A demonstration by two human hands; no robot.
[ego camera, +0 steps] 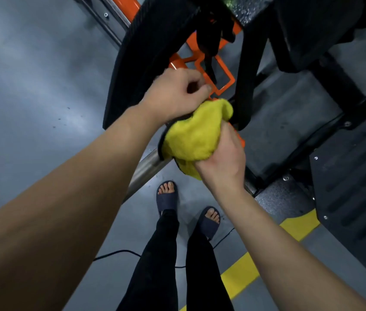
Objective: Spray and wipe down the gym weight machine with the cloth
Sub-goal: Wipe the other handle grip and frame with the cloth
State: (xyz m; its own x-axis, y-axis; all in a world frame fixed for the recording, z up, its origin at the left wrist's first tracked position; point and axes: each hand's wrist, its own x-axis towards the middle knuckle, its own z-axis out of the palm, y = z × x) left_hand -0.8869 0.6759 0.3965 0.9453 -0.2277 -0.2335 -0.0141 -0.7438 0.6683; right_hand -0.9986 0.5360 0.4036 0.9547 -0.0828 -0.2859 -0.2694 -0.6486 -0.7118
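Observation:
My right hand [222, 160] grips a bunched yellow cloth [195, 133] and holds it wrapped against a steel bar [143, 171] of the gym weight machine. Just above the cloth, my left hand [175, 93] is curled round the same bar where it turns into an orange tube [175, 62]. A long black pad [137, 52] runs beside the left hand. The orange frame bracket [224, 72] sits just beyond the fingers. No spray bottle shows in this view.
Black machine parts, a strap [247, 70] and a ribbed black cover [355, 189] fill the right side. Grey floor lies to the left. A yellow floor line [242, 274] and a thin black cable [119, 252] run near my sandalled feet [167, 195].

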